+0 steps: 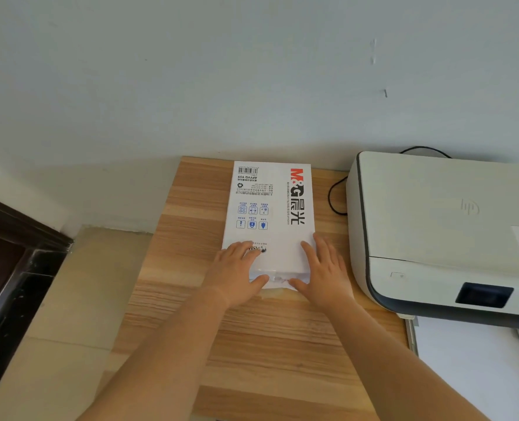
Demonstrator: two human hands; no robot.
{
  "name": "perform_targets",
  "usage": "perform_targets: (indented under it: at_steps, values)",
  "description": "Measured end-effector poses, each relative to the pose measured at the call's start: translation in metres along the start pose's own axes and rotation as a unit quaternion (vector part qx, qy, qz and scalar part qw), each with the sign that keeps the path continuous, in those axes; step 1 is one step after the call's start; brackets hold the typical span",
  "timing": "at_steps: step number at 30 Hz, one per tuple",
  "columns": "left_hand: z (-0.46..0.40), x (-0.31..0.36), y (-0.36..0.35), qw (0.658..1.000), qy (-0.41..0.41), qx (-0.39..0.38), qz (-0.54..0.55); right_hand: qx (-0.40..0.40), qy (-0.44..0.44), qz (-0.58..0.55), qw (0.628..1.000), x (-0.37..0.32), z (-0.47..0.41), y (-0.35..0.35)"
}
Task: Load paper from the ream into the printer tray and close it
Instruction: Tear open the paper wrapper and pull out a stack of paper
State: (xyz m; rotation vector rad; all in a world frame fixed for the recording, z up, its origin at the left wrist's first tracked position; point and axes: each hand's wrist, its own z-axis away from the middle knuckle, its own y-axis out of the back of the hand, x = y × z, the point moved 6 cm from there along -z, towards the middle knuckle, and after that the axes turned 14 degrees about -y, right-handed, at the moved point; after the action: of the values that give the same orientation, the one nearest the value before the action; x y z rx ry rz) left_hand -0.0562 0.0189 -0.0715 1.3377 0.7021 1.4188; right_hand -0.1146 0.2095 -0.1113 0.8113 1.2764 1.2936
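I am early in the job. The ream lies wrapped on the table at centre frame, its near end crumpled. My left hand and right hand rest on that end, fingers spread flat on top, thumbs at the torn flap. At right, the printer has its tray pulled out, already showing white. Drawing sheets, loading and closing remain.

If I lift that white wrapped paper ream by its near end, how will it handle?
The white wrapped paper ream looks thick and full, so probably heavy, sagging little. Its glossy wrapper may be slippery. The near end looks torn open between the left hand and right hand, so sheets could slide out if it tilts.
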Motion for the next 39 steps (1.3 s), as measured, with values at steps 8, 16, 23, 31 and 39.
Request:
perform_targets:
  at_steps: [8,16,23,31,39]
  values:
    - [-0.010,0.000,-0.010,1.000,-0.005,0.006,-0.010,-0.008,0.012,0.015,1.000,0.009,0.007,-0.001]
    - [-0.021,0.010,-0.015,1.000,-0.027,0.014,-0.005,-0.018,-0.001,-0.023,1.000,0.021,0.024,0.009]
    - [-0.020,0.016,-0.024,0.999,-0.046,0.013,-0.012,-0.034,-0.042,-0.070,0.996,0.024,0.036,-0.003]
    - [-0.014,0.012,-0.021,0.998,-0.043,0.030,-0.024,-0.002,-0.047,-0.045,0.998,0.020,0.040,-0.002]
    - [-0.005,0.008,-0.015,0.992,-0.089,0.019,-0.089,0.013,-0.059,-0.068,0.996,0.015,0.040,0.000]
